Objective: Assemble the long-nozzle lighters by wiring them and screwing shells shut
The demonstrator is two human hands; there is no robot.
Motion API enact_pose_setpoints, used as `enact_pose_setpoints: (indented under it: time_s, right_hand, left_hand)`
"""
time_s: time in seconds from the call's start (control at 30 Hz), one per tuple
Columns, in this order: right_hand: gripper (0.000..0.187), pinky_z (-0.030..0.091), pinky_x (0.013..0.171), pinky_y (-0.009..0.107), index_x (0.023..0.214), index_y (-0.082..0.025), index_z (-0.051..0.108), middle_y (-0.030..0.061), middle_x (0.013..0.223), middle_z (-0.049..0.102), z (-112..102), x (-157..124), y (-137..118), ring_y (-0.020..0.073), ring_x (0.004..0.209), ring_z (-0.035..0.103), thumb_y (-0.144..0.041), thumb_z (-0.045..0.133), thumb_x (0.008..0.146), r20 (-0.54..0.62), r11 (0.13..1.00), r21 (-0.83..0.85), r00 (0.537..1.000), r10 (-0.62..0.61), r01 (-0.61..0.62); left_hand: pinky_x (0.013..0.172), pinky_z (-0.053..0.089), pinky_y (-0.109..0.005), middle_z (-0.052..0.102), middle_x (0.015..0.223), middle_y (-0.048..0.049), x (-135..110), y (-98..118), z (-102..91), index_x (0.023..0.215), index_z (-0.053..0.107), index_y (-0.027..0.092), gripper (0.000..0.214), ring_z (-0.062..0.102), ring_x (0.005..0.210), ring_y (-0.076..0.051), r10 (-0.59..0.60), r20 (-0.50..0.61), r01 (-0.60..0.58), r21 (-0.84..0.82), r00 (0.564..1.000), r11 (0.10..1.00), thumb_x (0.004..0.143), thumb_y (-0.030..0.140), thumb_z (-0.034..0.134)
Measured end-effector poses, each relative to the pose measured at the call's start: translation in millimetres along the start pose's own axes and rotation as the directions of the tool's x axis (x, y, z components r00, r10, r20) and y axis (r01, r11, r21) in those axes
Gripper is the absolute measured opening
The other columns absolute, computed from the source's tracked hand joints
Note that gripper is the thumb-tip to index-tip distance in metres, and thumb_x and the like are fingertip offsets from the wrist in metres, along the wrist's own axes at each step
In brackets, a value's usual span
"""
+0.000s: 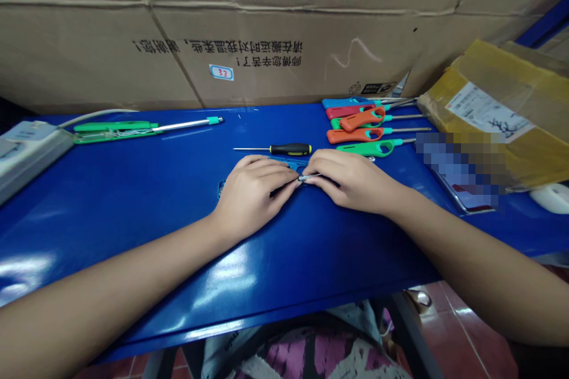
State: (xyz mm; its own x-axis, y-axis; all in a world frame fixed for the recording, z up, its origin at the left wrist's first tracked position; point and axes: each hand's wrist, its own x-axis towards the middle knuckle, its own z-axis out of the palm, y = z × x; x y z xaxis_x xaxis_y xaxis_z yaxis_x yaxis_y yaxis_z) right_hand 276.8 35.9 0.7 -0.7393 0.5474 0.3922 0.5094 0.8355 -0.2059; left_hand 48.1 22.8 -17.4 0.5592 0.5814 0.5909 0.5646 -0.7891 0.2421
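Note:
Both my hands rest on the blue table (133, 201), fingertips meeting at the middle. My left hand (251, 192) has its fingers curled and pinched toward a small metal part (307, 177) between the hands. My right hand (351, 180) is closed over the same part. A blue plastic lighter piece (291, 163) shows just behind the fingers, mostly hidden. A small screwdriver (284, 148) with a black and yellow handle lies beyond the hands.
A pile of several long-nosed lighters (364, 124) in blue, red, orange and green lies at the back right. A green lighter (133, 128) lies at the back left beside a white power strip (24, 151). Cardboard boxes (222, 29) wall the back. A yellow-taped parcel (498, 100) sits at the right.

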Motion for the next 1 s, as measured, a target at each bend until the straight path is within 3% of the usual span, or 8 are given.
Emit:
enact_pose_setpoints:
  time_s: [0.4, 0.67, 1.0]
  right_hand:
    - [0.018, 0.050, 0.078, 0.031, 0.100, -0.014, 0.066, 0.0089, 0.096, 0.069, 0.1, -1.5, 0.3, 0.0209, 0.088, 0.065, -0.023, 0.051, 0.101, 0.012, 1.000, 0.010, 1.000, 0.015, -0.016]
    - [0.013, 0.050, 0.079, 0.032, 0.096, -0.014, 0.065, 0.0100, 0.095, 0.068, -0.5, -0.4, -2.5, 0.0219, 0.088, 0.064, -0.021, 0.054, 0.099, -0.051, 0.998, -0.057, 0.999, -0.018, 0.015]
    - [0.019, 0.047, 0.074, 0.034, 0.091, -0.015, 0.063, 0.0111, 0.092, 0.068, -0.1, 2.8, -7.9, 0.0235, 0.085, 0.059, -0.018, 0.046, 0.100, -0.032, 0.978, -0.207, 0.999, -0.041, 0.034]
  left_hand:
    - [0.093, 0.044, -0.038, 0.079, 0.101, -0.0020, 0.4, 1.5, -2.6, 0.096, 0.074, 0.019, 0.014, 0.072, 0.101, -0.021, -0.016, 0.047, 0.016, 0.006, 0.999, 1.000, 0.098, 0.026, 0.061]
    - [0.095, 0.043, -0.040, 0.079, 0.101, -0.0030, 0.2, 0.3, -1.8, 0.094, 0.074, 0.019, 0.017, 0.071, 0.102, -0.022, -0.011, 0.044, 0.010, 0.016, 0.999, 1.000, 0.099, 0.025, 0.059]
    - [0.094, 0.043, -0.040, 0.079, 0.100, -0.0036, 0.4, 1.1, -1.8, 0.093, 0.074, 0.020, 0.017, 0.071, 0.102, -0.022, -0.022, 0.047, 0.023, -0.017, 0.999, 1.000, 0.099, 0.025, 0.058]
